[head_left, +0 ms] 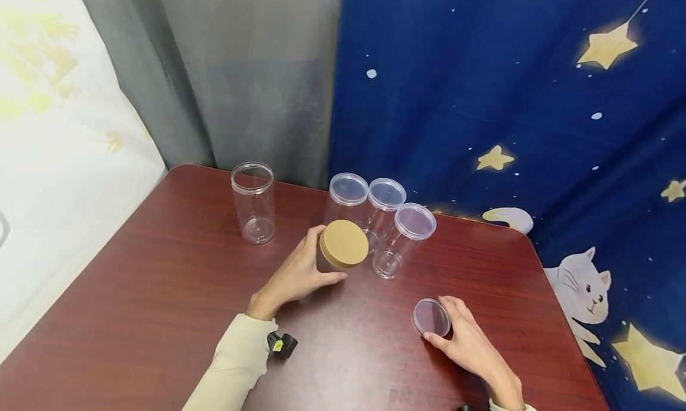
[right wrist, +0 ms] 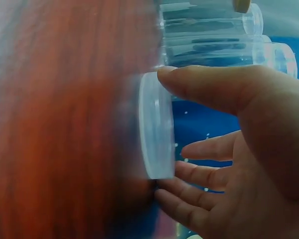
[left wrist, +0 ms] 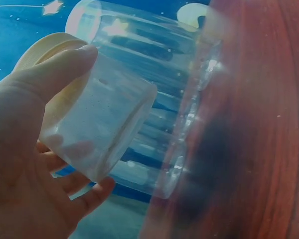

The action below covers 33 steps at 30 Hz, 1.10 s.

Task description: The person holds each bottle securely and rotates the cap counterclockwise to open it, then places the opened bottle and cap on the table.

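My left hand (head_left: 297, 274) grips a short see-through jar (left wrist: 107, 112) with a tan lid (head_left: 345, 243), thumb on one side and fingers round the other. It is held above the table, right in front of three tall transparent jars (head_left: 395, 253) topped with see-through lids. To the right, my right hand (head_left: 468, 342) pinches a loose round transparent lid (head_left: 432, 317) by its edge. In the right wrist view the thumb is at one end of that lid (right wrist: 157, 124) and fingertips at the other, close over the tabletop.
A tall transparent jar (head_left: 256, 208) with an open top stands at the back left of the reddish-brown table (head_left: 134, 292). Behind the table hang a grey curtain (head_left: 257, 71) and a blue star-patterned curtain (head_left: 429, 101). A white patterned cloth (head_left: 64, 178) borders the left side.
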Each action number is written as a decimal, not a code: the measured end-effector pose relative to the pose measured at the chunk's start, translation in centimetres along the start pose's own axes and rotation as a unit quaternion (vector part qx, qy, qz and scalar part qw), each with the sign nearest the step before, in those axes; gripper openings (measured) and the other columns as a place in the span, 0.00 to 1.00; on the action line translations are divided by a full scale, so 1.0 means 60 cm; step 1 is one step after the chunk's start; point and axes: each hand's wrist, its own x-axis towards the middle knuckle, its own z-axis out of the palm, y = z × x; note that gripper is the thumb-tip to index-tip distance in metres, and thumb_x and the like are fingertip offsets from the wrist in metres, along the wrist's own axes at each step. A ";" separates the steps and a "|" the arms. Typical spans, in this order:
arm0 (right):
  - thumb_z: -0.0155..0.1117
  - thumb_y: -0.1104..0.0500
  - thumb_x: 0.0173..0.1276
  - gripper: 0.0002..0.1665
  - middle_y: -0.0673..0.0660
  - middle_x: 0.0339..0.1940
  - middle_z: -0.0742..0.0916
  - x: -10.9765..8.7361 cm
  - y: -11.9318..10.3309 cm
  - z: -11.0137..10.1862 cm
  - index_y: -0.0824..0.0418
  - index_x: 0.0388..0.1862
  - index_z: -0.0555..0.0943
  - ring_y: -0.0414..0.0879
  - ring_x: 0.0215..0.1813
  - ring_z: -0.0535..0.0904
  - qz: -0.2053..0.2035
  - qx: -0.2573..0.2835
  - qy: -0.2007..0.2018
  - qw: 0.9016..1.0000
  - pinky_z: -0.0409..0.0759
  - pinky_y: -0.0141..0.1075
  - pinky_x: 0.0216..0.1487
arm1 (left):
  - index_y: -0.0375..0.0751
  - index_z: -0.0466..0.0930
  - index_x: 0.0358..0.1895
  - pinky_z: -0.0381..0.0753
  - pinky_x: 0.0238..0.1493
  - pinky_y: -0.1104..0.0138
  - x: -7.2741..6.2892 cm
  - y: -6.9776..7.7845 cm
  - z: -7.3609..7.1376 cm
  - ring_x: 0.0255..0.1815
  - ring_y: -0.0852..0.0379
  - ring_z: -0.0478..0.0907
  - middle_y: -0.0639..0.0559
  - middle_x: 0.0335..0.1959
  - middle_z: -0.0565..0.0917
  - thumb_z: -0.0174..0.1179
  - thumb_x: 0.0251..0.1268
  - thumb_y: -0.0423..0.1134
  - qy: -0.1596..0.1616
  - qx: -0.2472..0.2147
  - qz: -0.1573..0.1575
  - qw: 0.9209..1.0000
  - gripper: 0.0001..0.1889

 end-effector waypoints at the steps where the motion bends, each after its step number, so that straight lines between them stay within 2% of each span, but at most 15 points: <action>1: 0.78 0.51 0.54 0.45 0.67 0.62 0.76 0.001 -0.002 -0.002 0.73 0.65 0.71 0.61 0.63 0.73 -0.001 -0.002 0.002 1.000 0.74 0.56 0.60 | 0.44 0.54 0.72 0.70 0.66 0.49 0.000 0.001 -0.002 0.65 0.46 0.70 0.41 0.63 0.71 0.79 0.44 0.49 0.001 0.001 0.001 1.000 0.53; 9: 0.76 0.56 0.56 0.38 0.66 0.66 0.73 0.011 -0.038 -0.026 0.69 0.63 0.74 0.62 0.66 0.69 -0.007 0.001 0.053 0.999 0.70 0.57 0.62 | 0.43 0.54 0.72 0.71 0.65 0.49 -0.004 0.007 -0.007 0.66 0.46 0.68 0.40 0.63 0.71 0.78 0.44 0.46 -0.001 0.000 0.018 1.000 0.52; 16: 0.76 0.55 0.56 0.35 0.62 0.65 0.75 0.018 -0.079 -0.037 0.65 0.61 0.77 0.58 0.64 0.71 -0.046 -0.007 0.079 0.996 0.70 0.55 0.60 | 0.42 0.55 0.72 0.71 0.64 0.51 -0.008 0.009 -0.006 0.64 0.47 0.69 0.40 0.63 0.70 0.79 0.44 0.45 -0.005 0.006 0.032 0.999 0.52; 22: 0.78 0.50 0.54 0.40 0.60 0.67 0.74 0.030 -0.117 -0.034 0.60 0.64 0.75 0.54 0.64 0.74 -0.077 -0.006 0.083 0.994 0.74 0.51 0.59 | 0.42 0.54 0.72 0.72 0.64 0.52 -0.009 0.014 -0.005 0.64 0.47 0.70 0.40 0.64 0.69 0.78 0.44 0.46 -0.008 0.012 0.026 1.000 0.52; 24: 0.78 0.48 0.54 0.42 0.59 0.68 0.73 0.037 -0.133 -0.031 0.58 0.66 0.73 0.52 0.62 0.76 -0.091 -0.001 0.079 0.993 0.76 0.50 0.58 | 0.42 0.54 0.72 0.71 0.65 0.51 -0.009 0.016 -0.005 0.64 0.47 0.70 0.39 0.64 0.69 0.79 0.44 0.46 -0.009 0.011 0.028 0.999 0.53; 27: 0.78 0.45 0.55 0.45 0.56 0.69 0.72 0.049 -0.157 -0.025 0.56 0.69 0.71 0.49 0.62 0.76 -0.109 0.008 0.079 0.991 0.78 0.49 0.56 | 0.40 0.54 0.71 0.70 0.66 0.51 -0.009 0.019 -0.004 0.65 0.47 0.70 0.39 0.65 0.69 0.79 0.43 0.46 -0.013 0.014 0.041 0.999 0.53; 33: 0.78 0.39 0.52 0.56 0.59 0.72 0.70 0.072 -0.194 -0.009 0.61 0.73 0.65 0.52 0.67 0.75 -0.147 0.032 0.112 0.982 0.78 0.48 0.59 | 0.39 0.56 0.69 0.70 0.66 0.53 -0.011 0.020 0.001 0.63 0.48 0.71 0.40 0.63 0.71 0.79 0.42 0.47 -0.046 0.037 0.073 0.996 0.51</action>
